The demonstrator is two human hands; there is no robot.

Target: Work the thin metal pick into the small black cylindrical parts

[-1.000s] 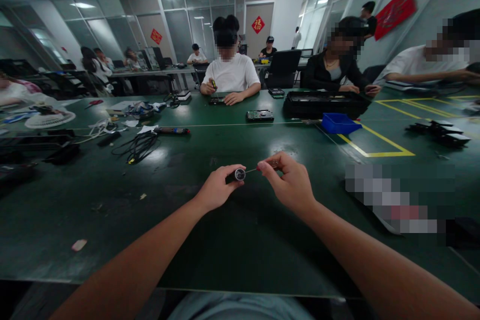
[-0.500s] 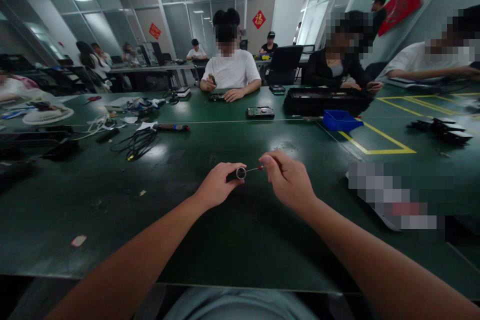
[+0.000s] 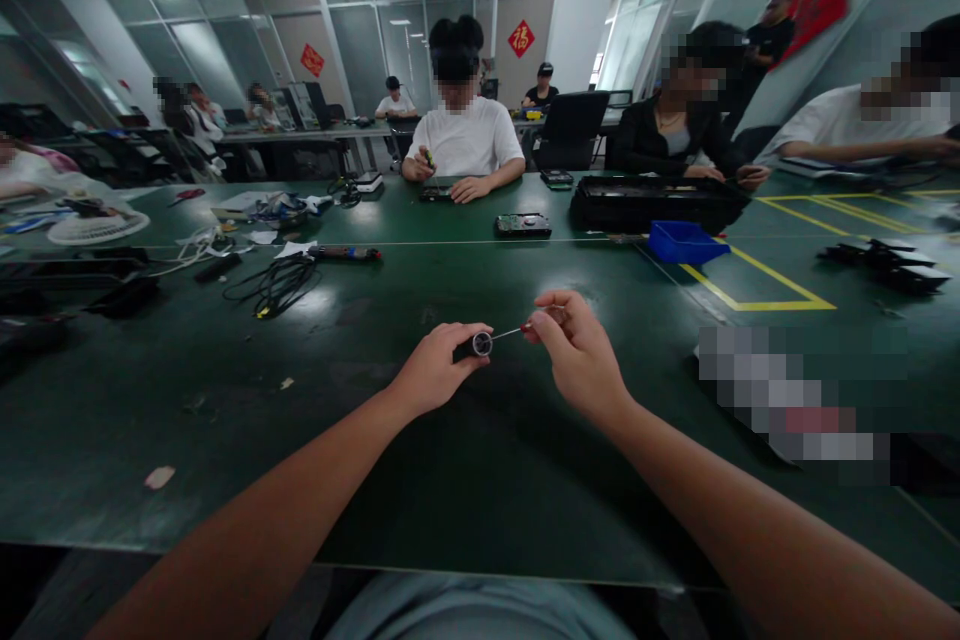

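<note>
Gripping a screwdriver handle (image 3: 475, 345), left hand (image 3: 433, 370); right hand (image 3: 577, 350) pinches its bit (image 3: 510, 331).

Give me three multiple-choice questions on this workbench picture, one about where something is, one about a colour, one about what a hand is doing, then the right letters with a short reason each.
1. Where does the blue bin stand?
A. beside the yellow floor-style marking on the table
B. in the person's lap
C. on top of the white fan

2. What colour is the table top?
A. white
B. dark green
C. orange

3. What is the left hand doing?
A. lying flat and empty on the table
B. gripping a small dark cylinder
C. holding the black cable

Answers:
1. A, the bin sits at the corner of the yellow line, next to the long black tray.
2. B, the whole surface shows dark green.
3. B, its fingers close round the small dark cylinder, while the right hand pinches a thin metal rod pointed at the cylinder's end.
</note>
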